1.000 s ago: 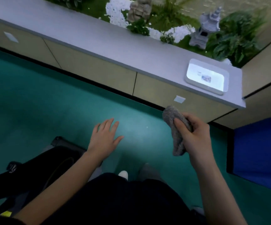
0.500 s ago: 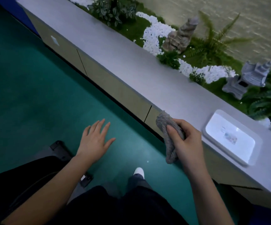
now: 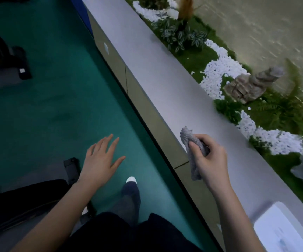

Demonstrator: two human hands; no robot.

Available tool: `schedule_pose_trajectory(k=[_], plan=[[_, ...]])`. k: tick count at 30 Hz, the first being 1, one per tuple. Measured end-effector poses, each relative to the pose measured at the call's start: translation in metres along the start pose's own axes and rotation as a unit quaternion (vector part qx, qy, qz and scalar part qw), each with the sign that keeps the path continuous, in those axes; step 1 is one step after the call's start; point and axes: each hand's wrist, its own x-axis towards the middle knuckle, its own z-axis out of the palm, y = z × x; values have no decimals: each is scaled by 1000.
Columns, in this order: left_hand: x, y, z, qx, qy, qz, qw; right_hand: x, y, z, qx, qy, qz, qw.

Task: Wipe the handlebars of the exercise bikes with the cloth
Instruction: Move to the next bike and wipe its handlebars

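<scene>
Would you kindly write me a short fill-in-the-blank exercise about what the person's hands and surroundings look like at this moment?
1. The grey cloth is gripped by the person's ____ hand.
2. The left hand holds nothing, and its fingers are ____.
3. The floor under the left hand is ____ in colour.
4. Beyond the long grey counter lies a winding strip of white ____ among green plants.

Missing words: right; spread open; green; pebbles
</scene>
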Motion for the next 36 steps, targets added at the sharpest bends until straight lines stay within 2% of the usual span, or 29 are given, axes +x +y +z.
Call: schedule_pose_trajectory(k=[6, 13, 25, 31, 36], plan=[[74, -31, -32, -26, 21, -60, 998, 86, -39, 54, -16, -63, -60, 996], [134, -55, -58, -27, 33, -117, 992, 179, -57, 75, 3, -103, -73, 992], [254, -57, -74, -48, 45, -244, 967, 366, -85, 135, 46, -208, -140, 967], [277, -77, -84, -62, 63, -315, 945, 424, -106, 179, 56, -281, -130, 949], [270, -115, -84, -79, 79, -400, 910, 439, -143, 243, 58, -357, -149, 920]])
